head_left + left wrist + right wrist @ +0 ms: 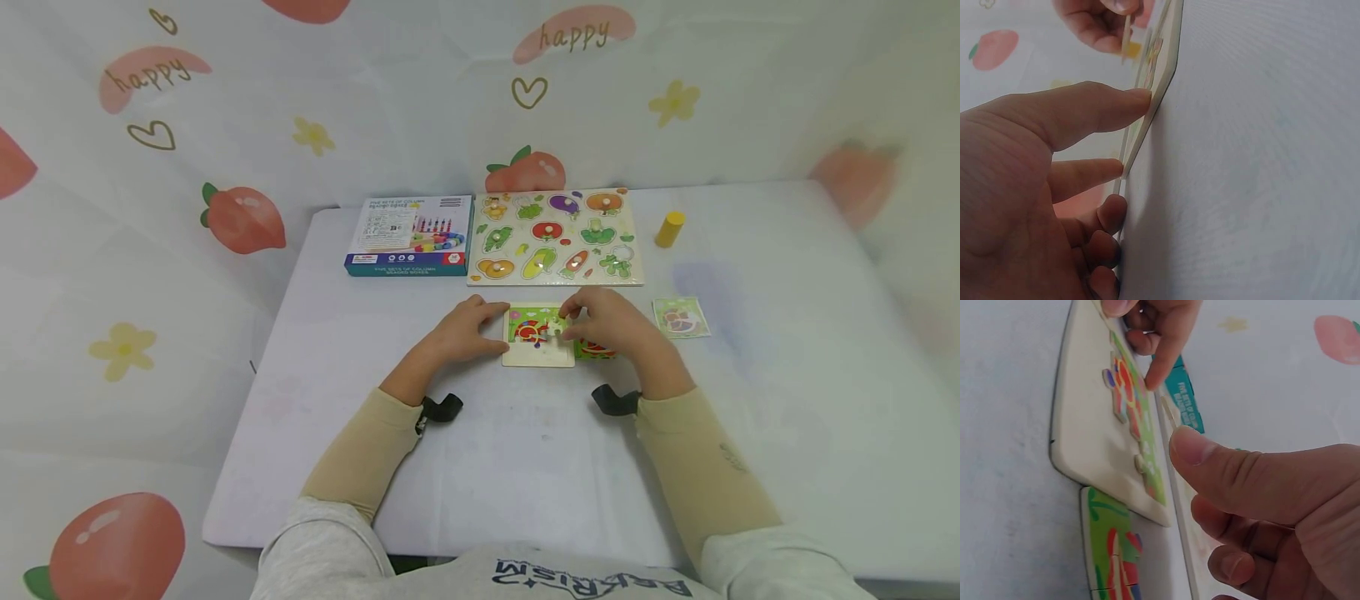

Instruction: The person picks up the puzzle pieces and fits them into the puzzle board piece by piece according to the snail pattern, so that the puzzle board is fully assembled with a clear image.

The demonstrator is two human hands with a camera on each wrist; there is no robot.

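A small wooden jigsaw tray (538, 357) lies on the table, its upper part filled with pieces of a green and red picture (530, 330). At its left side my left hand (468, 329) touches the edge with thumb and index finger, both fairly straight and spread apart. In the left wrist view its other fingers curl loosely beside the tray. My right hand (603, 318) pinches a thin puzzle piece (1169, 412) between thumb and index finger, above the tray's right part. More red and green puzzle pieces (1110, 550) lie against the tray's right side, partly under my right hand.
Behind the tray lies a vegetable knob-puzzle board (555, 237), with a teal-edged boxed bead set (408, 237) to its left. A yellow cylinder (670, 229) stands at the back right. A small picture card (681, 317) lies right of my right hand.
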